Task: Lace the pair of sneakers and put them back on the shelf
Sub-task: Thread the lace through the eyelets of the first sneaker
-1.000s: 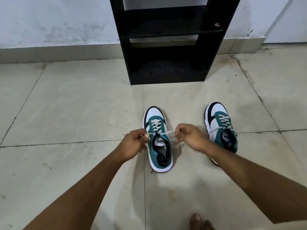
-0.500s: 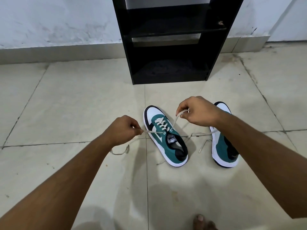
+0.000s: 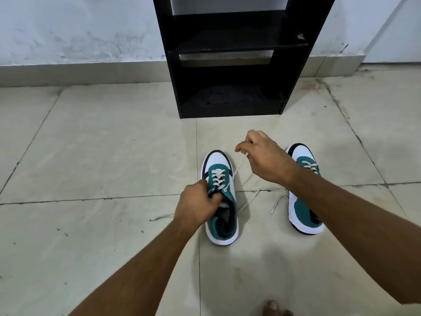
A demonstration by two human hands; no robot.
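Observation:
Two teal, white and black sneakers stand on the tiled floor, toes toward the shelf. The left sneaker [image 3: 222,197] has white laces crossed over its tongue. My left hand [image 3: 197,205] grips its tongue at the top of the opening. My right hand [image 3: 265,156] is raised above and to the right, pinching a white lace [image 3: 239,168] that runs taut down to the shoe's top right eyelet. The right sneaker [image 3: 304,197] stands apart, partly hidden by my right forearm, with loose lace ends [image 3: 276,202] on the floor. The black shelf [image 3: 234,58] stands against the wall ahead.
The shelf's two visible levels hold nothing. A loose lace end [image 3: 161,217] trails on the floor left of my left wrist. My bare toes [image 3: 273,307] show at the bottom edge. Pale floor tiles stretch to the left and right of the shoes.
My left hand let go of its lace end and moved onto the left sneaker's tongue. The left sneaker turned from slanted to straight. My right hand kept its lace pulled up.

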